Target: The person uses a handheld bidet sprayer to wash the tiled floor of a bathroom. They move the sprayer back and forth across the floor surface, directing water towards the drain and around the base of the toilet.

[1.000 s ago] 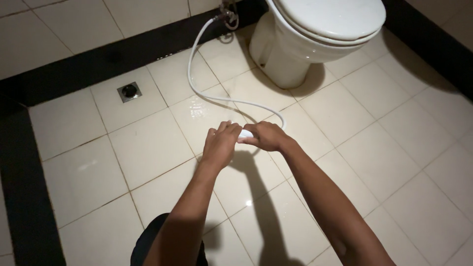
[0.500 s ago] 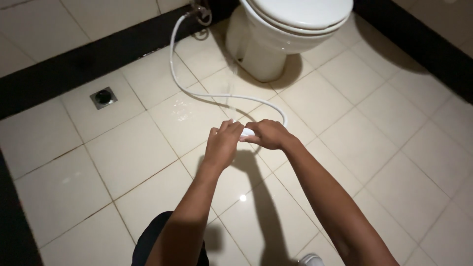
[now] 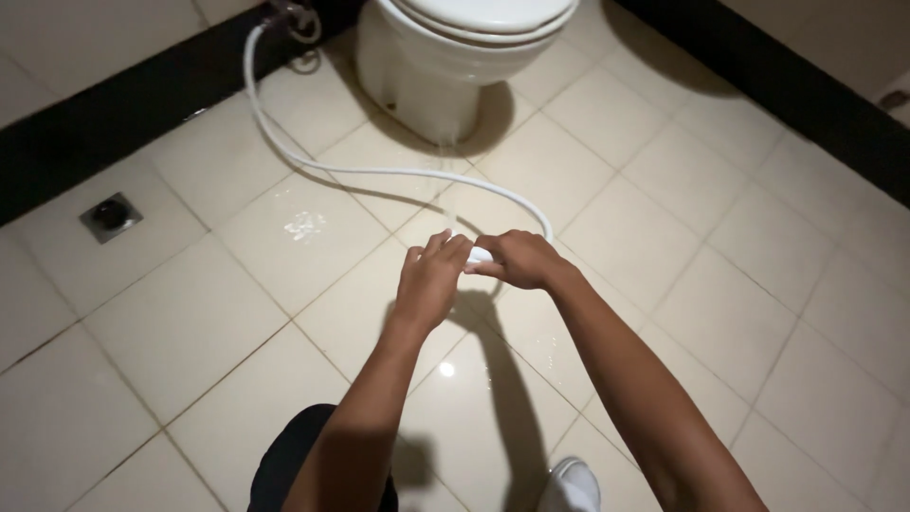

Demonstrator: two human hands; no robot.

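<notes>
Both hands meet over the wet floor (image 3: 190, 322), closed around a small white sprayer (image 3: 481, 254) of which only a sliver shows between them. The left hand (image 3: 431, 278) has its fingers curled over the sprayer's near end, knuckles up, so its palm and grip are hidden; the right hand (image 3: 517, 259) wraps the other end in a fist, thumb side turned away. How much of the sprayer each hand covers cannot be made out, nor can its nozzle or trigger. A white hose (image 3: 379, 173) comes out from behind the right hand, arcs across the tiles and runs up to a wall fitting (image 3: 289, 14) at the top edge, where it is partly cut off and dark. The toilet (image 3: 455, 57) stands beyond the hands, well apart from them, its upper part out of frame; its base throws a shadow to the right. A square drain (image 3: 111, 215) sits in a tile to the far left. A black band (image 3: 114, 114) of tile runs along the wall foot. Puddles glint on the tiles near the hose. At the bottom edge a dark knee (image 3: 294, 465) and the tip of a pale shoe (image 3: 572, 485) show, both cropped.
</notes>
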